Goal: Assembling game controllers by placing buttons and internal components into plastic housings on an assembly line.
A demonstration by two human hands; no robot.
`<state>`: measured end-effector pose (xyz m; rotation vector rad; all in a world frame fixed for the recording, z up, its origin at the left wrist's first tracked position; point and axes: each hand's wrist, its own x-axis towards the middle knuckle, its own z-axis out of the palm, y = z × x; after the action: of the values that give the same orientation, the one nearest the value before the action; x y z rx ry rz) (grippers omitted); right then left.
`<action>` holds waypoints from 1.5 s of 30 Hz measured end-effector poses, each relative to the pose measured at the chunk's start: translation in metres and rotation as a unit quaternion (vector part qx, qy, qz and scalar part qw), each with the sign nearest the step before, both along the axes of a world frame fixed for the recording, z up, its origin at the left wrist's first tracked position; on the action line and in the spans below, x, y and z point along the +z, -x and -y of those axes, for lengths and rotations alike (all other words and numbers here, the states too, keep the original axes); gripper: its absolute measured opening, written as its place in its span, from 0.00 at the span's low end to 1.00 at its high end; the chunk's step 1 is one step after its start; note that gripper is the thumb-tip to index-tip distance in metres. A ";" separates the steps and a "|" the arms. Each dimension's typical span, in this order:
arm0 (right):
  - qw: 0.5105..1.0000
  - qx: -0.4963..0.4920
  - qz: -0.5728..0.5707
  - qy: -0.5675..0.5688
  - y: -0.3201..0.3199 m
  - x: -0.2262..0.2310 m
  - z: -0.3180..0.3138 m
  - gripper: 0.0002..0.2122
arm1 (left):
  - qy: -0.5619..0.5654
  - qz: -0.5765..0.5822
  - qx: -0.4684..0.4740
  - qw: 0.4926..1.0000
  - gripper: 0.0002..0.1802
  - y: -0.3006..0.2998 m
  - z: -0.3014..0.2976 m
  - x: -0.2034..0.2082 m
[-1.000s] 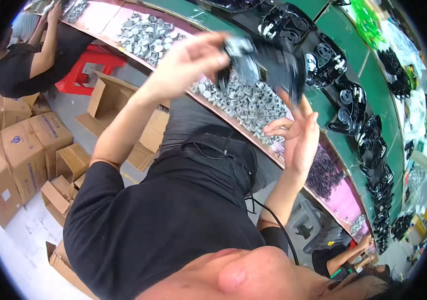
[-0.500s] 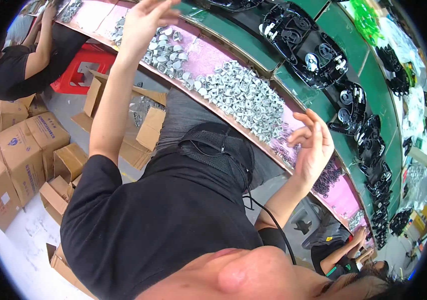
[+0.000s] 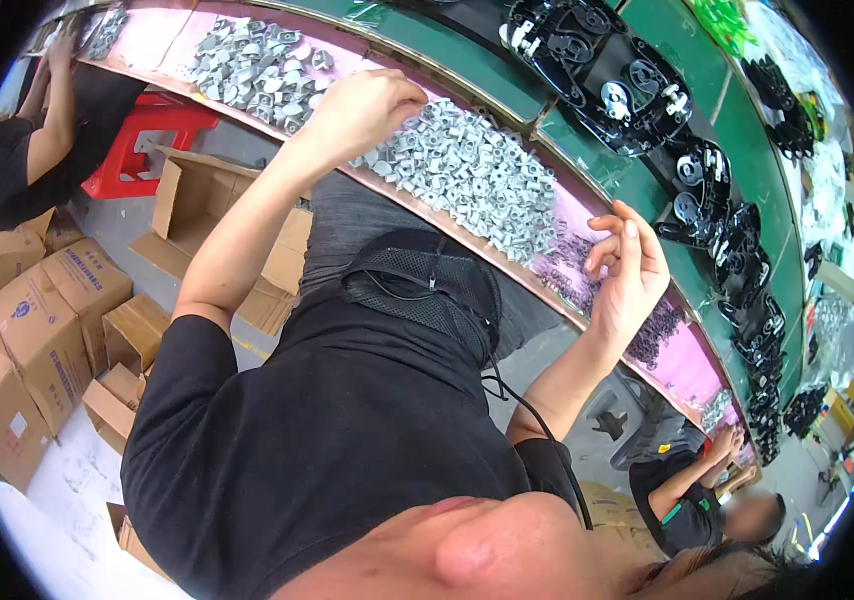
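Note:
My left hand [image 3: 357, 115] is over the near side of a pile of small light-grey moulded parts [image 3: 477, 180]. Its fingers are bent and drawn together at the pile's upper edge; whatever lies between the fingertips is hidden. My right hand [image 3: 629, 280] hangs above the bench strip, beside small dark purplish parts [image 3: 569, 270]. Its fingers are loosely bent with gaps between them, and no object shows in them. Left of my left hand lies another heap of grey parts with rounded caps [image 3: 262, 75].
A pink-covered bench strip [image 3: 152, 45] runs along a green worktop [image 3: 757, 120] bearing black glossy housings [image 3: 637, 95]. Cardboard boxes [image 3: 42, 320] and a red stool [image 3: 152, 145] stand at left. Other people work at far left [image 3: 17, 160] and lower right [image 3: 682, 495].
My left hand has come down and right from above the capped parts to the pile of small grey parts, its fingers drawing together. My right hand has stayed nearly in place.

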<state>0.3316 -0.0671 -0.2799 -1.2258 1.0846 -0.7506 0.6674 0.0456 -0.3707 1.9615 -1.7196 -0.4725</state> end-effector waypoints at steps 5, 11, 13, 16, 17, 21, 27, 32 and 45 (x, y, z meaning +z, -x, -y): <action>0.993 -0.055 -0.096 0.048 0.020 -0.015 0.001 0.10 | -0.035 -0.006 0.020 0.999 0.12 0.001 0.010 -0.015; 0.850 0.054 -0.458 0.255 0.030 -0.028 0.000 0.07 | -0.055 -0.045 0.032 0.997 0.11 0.000 0.011 -0.012; 0.822 0.099 -0.463 0.317 0.029 -0.038 -0.003 0.06 | -0.065 -0.058 0.038 0.995 0.11 0.002 0.012 -0.008; 0.803 0.153 -0.495 0.296 0.013 -0.046 -0.008 0.06 | -0.055 -0.009 0.033 0.998 0.12 0.003 0.013 -0.014; 0.799 0.155 -0.514 0.270 0.007 -0.050 -0.009 0.07 | -0.045 0.012 0.036 0.998 0.12 0.004 0.012 -0.016; 0.757 0.178 -0.575 0.253 0.001 -0.059 -0.008 0.10 | -0.027 0.042 0.029 0.998 0.13 0.011 0.014 -0.017; 0.806 0.164 -0.506 0.259 0.005 -0.067 -0.004 0.09 | -0.028 0.044 0.067 0.996 0.14 0.001 0.014 -0.024; 0.863 0.108 -0.481 0.110 0.004 -0.060 -0.002 0.08 | -0.041 0.004 0.086 0.995 0.13 0.003 0.011 -0.009; 0.997 0.004 -0.051 -0.061 0.006 -0.058 -0.009 0.12 | 0.015 0.000 0.039 0.999 0.12 0.002 0.011 -0.016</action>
<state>0.3258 -0.0577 -0.3379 -1.1735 1.1904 -0.6118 0.6652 0.0345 -0.3869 1.9997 -1.6345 -0.4173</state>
